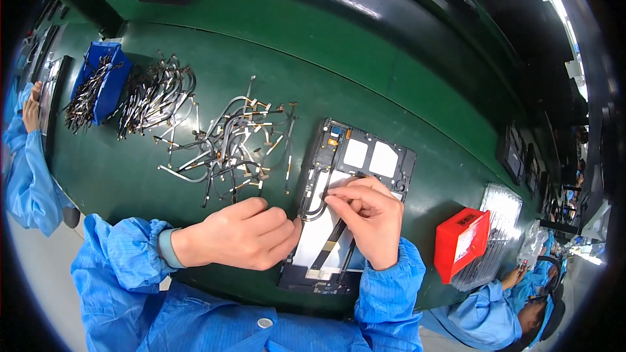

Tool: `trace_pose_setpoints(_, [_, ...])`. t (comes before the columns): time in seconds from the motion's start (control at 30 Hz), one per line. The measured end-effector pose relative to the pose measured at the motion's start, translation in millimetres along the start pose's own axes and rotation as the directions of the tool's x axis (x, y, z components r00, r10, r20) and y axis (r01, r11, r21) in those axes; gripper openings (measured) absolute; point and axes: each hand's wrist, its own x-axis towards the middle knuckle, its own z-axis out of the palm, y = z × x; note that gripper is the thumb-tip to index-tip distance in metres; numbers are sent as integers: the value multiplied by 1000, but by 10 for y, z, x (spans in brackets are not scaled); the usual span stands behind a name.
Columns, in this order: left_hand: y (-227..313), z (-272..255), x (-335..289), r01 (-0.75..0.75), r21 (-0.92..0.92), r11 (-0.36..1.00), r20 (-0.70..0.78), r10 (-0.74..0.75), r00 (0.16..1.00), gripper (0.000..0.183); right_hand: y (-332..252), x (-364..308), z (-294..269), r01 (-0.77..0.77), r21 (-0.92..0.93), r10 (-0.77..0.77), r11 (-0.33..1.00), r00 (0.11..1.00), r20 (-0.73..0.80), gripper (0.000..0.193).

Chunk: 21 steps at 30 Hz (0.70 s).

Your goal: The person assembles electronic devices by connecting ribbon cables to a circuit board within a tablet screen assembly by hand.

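Note:
An opened tablet (352, 133) with a black frame and white panels lies on the green bench in front of me, slightly tilted in view. Over its left side curves a dark flat cable (317, 212). Thumb and forefinger of my right hand (368, 215) pinch this cable above the tablet. My left hand (251, 234) is closed at the tablet's left edge, its fingertips beside the cable's lower bend. What those fingertips hold, if anything, is hidden.
Left of the tablet lies a loose tangle of cables (238, 143). Beyond it are a cable bundle (160, 94) and a blue bin (116, 88) of cables. A red box (456, 244) and clear plastic trays (499, 221) stand right. Co-workers sit on both sides.

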Motion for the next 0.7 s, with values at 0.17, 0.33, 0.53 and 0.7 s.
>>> trace_pose_setpoints(0.17, [43, 76, 69, 42, -52, 998, -50, -45, 998, 27, 11, 3, 26, 61, -15, -61, 998, 998, -7, 14])
trace_pose_setpoints(0.33, [17, 165, 82, 49, -90, 995, 8, -49, 999, 26, -33, 13, 9, 40, -65, -41, 997, 999, -9, 14])
trace_pose_setpoints(0.53, [31, 324, 93, 45, -157, 987, -123, -64, 990, 20, -56, 127, 18, -29, -44, 25, 999, 996, -85, 15])
trace_pose_setpoints(0.7, [38, 313, 74, 69, -205, 976, -51, -81, 995, 13, -7, 148, 37, -24, -39, 21, 999, 996, -90, 15])
